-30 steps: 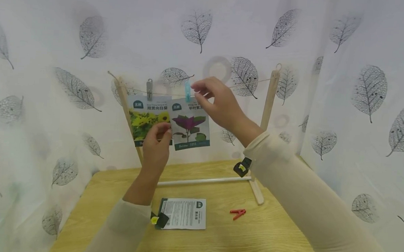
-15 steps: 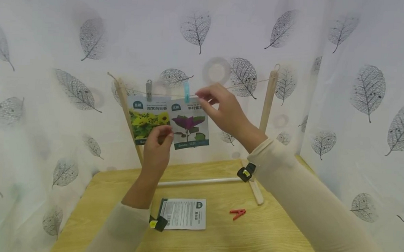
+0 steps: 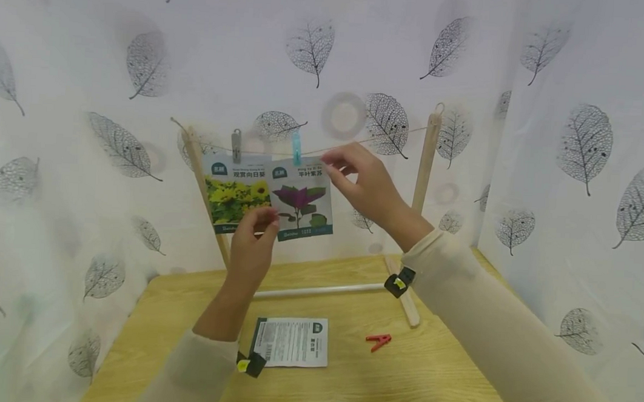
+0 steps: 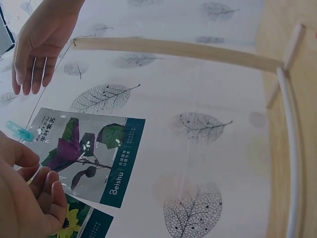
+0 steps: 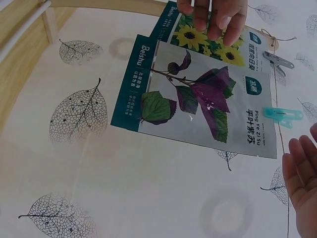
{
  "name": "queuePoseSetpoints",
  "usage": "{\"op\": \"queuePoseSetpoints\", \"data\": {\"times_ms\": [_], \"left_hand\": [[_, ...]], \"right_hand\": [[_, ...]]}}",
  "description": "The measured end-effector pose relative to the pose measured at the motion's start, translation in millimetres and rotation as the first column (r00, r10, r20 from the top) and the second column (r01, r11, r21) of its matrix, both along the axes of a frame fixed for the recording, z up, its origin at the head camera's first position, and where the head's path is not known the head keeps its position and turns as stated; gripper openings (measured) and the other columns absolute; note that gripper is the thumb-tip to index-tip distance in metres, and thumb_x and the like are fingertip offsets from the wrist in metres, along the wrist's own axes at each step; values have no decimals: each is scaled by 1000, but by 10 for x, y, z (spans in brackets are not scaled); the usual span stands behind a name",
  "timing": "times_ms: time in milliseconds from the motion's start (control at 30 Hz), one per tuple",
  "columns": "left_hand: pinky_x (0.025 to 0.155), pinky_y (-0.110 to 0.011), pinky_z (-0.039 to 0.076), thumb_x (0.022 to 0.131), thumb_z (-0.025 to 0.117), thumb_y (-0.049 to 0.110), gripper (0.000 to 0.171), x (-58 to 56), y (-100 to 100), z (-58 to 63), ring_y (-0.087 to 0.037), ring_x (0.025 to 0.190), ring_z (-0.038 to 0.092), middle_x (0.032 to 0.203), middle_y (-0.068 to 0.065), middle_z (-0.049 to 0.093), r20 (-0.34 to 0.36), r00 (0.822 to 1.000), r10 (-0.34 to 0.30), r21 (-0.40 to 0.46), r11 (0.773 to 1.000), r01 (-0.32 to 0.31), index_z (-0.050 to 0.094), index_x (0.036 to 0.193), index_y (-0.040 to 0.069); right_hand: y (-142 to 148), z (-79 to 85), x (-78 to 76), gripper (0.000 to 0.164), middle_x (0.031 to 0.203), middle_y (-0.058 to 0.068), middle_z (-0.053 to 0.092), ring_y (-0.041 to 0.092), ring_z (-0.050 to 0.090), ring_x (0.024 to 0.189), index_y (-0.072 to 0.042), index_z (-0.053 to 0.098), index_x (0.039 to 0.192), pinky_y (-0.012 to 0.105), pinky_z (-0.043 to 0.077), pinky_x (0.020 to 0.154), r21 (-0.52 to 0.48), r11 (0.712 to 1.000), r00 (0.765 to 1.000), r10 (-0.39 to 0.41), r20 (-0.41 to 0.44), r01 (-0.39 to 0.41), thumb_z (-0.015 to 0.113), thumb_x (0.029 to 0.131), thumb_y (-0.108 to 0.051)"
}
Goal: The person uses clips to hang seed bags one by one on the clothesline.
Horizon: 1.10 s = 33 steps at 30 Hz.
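A perilla seed packet [image 3: 300,200] with a purple plant picture hangs from a string, pinched at its top by a light-blue clothespin [image 3: 296,148]. Left of it, a sunflower seed packet [image 3: 235,190] hangs from a grey clothespin [image 3: 237,146]. My left hand [image 3: 252,246] is raised with loosely bent fingers in front of where the packets meet, holding nothing. In the right wrist view its fingers [image 5: 218,20] overlap the sunflower packet. My right hand [image 3: 364,179] is beside the perilla packet's upper right corner. Its fingers [image 5: 299,158] are relaxed, with a gap to the packet.
Wooden posts [image 3: 426,164] hold up the string, and a white rod [image 3: 323,290] runs low between them. On the wooden table [image 3: 427,376] lie another seed packet [image 3: 293,342], text side up, and a red clothespin [image 3: 378,342]. A leaf-print curtain [image 3: 226,50] stands behind.
My right hand has come away from the light-blue clothespin, moving right and down. My left hand has sunk slightly. The perilla packet stays hanging on the string.
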State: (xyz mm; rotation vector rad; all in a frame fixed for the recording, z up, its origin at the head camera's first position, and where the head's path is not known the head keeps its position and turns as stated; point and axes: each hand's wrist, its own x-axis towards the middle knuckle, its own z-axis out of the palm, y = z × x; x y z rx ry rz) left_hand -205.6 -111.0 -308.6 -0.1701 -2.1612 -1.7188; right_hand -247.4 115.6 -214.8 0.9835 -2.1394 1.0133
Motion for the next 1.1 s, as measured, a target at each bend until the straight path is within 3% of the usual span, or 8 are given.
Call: {"op": "queuePoseSetpoints", "data": {"times_ms": [200,467,1100], "left_hand": [[93,-30,49,103,57,17,26,43,-23,-14,-18,111,57,123,-8,62,15,1000,11,-7,1000,-10,61,128,10],[102,-40,47,103,57,17,29,64,-59,-74,-19,116,55,125,-6,61,57,998,-21,-19,1000,22,59,131,12],[103,-42,47,101,59,11,32,69,-81,-233,-25,122,58,131,-11,61,81,995,-63,-81,994,70,59,133,8]], "right_hand": [[58,-58,21,22,116,10,66,19,64,102,-2,66,120,31,57,90,21,1000,1000,-9,16,8,59,101,-10],[104,-141,32,21,115,9,66,18,64,101,-3,67,120,31,57,90,16,1000,999,-17,28,17,60,101,-10],[202,-381,51,19,113,8,67,18,63,100,-5,69,117,32,57,89,9,1000,998,-28,56,27,61,100,-10]]}}
